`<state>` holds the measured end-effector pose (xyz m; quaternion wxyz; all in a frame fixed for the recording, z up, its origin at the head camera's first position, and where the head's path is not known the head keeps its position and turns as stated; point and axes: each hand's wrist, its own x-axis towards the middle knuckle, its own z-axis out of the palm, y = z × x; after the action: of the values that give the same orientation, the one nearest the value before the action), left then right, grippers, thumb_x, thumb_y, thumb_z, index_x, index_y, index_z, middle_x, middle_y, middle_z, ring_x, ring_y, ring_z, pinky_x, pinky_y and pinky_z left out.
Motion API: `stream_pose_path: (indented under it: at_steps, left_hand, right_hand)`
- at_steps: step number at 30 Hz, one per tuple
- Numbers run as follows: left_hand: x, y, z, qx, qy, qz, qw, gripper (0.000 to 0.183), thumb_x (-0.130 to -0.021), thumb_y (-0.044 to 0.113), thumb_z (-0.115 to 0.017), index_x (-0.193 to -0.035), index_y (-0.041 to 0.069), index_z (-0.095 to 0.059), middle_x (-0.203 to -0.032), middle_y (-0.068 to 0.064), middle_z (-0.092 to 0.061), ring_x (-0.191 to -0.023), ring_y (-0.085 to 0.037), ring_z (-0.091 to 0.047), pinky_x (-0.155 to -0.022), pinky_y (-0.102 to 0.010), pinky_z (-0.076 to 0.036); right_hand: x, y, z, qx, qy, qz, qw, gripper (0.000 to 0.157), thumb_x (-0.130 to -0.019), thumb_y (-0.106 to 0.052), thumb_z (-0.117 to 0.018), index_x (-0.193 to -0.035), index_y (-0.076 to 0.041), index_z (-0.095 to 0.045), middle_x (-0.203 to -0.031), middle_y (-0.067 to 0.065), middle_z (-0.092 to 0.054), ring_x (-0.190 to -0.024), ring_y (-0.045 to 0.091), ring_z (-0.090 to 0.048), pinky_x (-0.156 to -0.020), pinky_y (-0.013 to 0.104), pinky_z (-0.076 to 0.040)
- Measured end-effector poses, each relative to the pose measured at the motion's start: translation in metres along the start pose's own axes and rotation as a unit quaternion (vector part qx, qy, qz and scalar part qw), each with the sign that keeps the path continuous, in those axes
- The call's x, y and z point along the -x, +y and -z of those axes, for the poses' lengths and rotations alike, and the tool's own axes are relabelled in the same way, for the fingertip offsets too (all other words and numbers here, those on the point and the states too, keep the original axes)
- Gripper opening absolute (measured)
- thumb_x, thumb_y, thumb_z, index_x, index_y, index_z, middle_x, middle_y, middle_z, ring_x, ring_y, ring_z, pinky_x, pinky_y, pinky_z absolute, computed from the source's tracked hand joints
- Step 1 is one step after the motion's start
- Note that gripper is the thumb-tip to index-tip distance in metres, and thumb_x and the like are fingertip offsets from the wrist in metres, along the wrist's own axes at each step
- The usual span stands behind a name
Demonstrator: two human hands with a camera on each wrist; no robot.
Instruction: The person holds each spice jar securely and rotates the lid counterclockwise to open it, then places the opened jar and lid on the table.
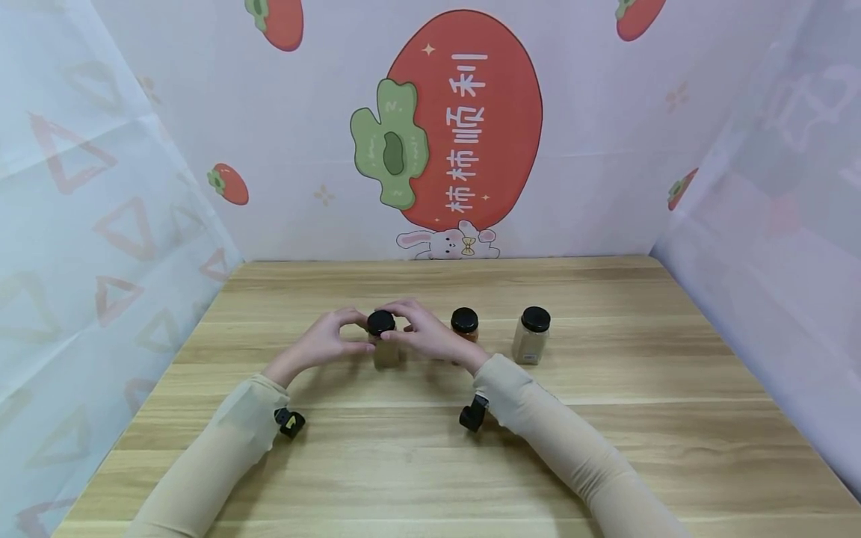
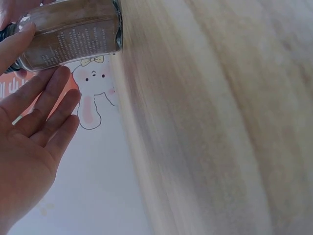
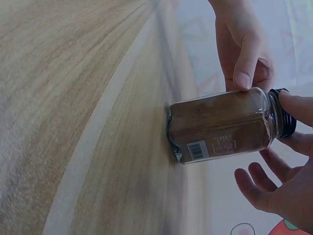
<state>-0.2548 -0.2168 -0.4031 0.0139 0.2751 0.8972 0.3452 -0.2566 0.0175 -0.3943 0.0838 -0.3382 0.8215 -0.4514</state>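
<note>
A clear glass spice jar (image 1: 386, 357) of brown powder stands upright on the table, its black lid (image 1: 380, 322) on top. My left hand (image 1: 326, 342) holds the jar body near its shoulder; in the left wrist view the thumb (image 2: 19, 45) lies across the glass, the other fingers spread on the far side. From the right, my right hand (image 1: 433, 338) pinches the black lid between thumb and fingers, as the right wrist view shows. Printed text and a barcode label (image 3: 197, 150) mark the glass near the base.
Right of my hands stands a second black-lidded jar (image 1: 465, 321) with orange-brown contents, partly hidden by my right wrist. Farther right is a third jar (image 1: 531, 344) of pale powder. A printed cloth wall (image 1: 303, 209) rises behind the wooden table (image 1: 377, 463).
</note>
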Motion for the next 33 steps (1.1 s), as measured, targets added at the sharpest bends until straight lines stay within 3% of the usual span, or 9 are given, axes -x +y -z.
stream_pose_path:
  at_steps: [6, 12, 21, 27, 33]
  left_hand:
    - [0.0, 0.0, 0.0, -0.003, 0.002, -0.001, 1.0, 0.039, -0.077, 0.031, -0.078, -0.11, 0.013, -0.067, -0.108, -0.001, -0.067, -0.11, -0.025, -0.059, -0.099, -0.052, -0.042]
    - [0.001, -0.001, 0.001, -0.001, 0.003, -0.002, 1.0, 0.039, -0.076, 0.029, -0.079, -0.109, 0.013, -0.067, -0.108, -0.002, -0.067, -0.108, -0.025, -0.06, -0.099, -0.053, -0.042]
    - [0.001, 0.0, 0.001, 0.004, 0.003, -0.004, 1.0, 0.038, -0.076, 0.028, -0.079, -0.109, 0.012, -0.067, -0.108, -0.002, -0.067, -0.108, -0.025, -0.06, -0.099, -0.052, -0.042]
    - [0.001, 0.0, 0.002, 0.001, 0.005, -0.01, 0.9999, 0.035, -0.076, 0.026, -0.078, -0.107, 0.012, -0.068, -0.106, -0.002, -0.067, -0.108, -0.025, -0.06, -0.098, -0.053, -0.043]
    - [0.001, 0.001, 0.001, 0.004, 0.003, -0.013, 0.9999, 0.034, -0.077, 0.024, -0.078, -0.107, 0.012, -0.068, -0.106, -0.002, -0.067, -0.108, -0.025, -0.06, -0.098, -0.052, -0.043]
  right_hand:
    - [0.0, 0.001, 0.0, 0.0, 0.005, -0.005, 1.0, 0.055, -0.094, -0.028, -0.06, -0.143, -0.013, -0.04, -0.143, 0.01, -0.04, -0.131, 0.027, -0.04, -0.101, 0.045, -0.045]
    - [0.003, 0.0, -0.003, 0.002, 0.038, -0.013, 0.999, 0.066, -0.092, -0.031, -0.062, -0.146, -0.01, -0.032, -0.142, 0.01, -0.043, -0.128, 0.028, -0.045, -0.1, 0.047, -0.045]
    - [0.007, -0.009, -0.014, 0.021, 0.127, -0.04, 0.991, 0.063, -0.086, -0.034, -0.07, -0.136, -0.007, -0.044, -0.134, 0.009, -0.051, -0.119, 0.029, -0.052, -0.093, 0.04, -0.051]
    - [0.006, -0.01, -0.018, 0.067, 0.142, -0.045, 0.987, 0.06, -0.083, -0.042, -0.071, -0.128, -0.01, -0.05, -0.131, 0.007, -0.051, -0.117, 0.026, -0.052, -0.089, 0.034, -0.05]
    - [0.006, -0.01, -0.019, 0.067, 0.147, -0.038, 0.986, 0.052, -0.08, -0.042, -0.073, -0.12, -0.012, -0.055, -0.124, 0.007, -0.052, -0.108, 0.029, -0.054, -0.082, 0.033, -0.048]
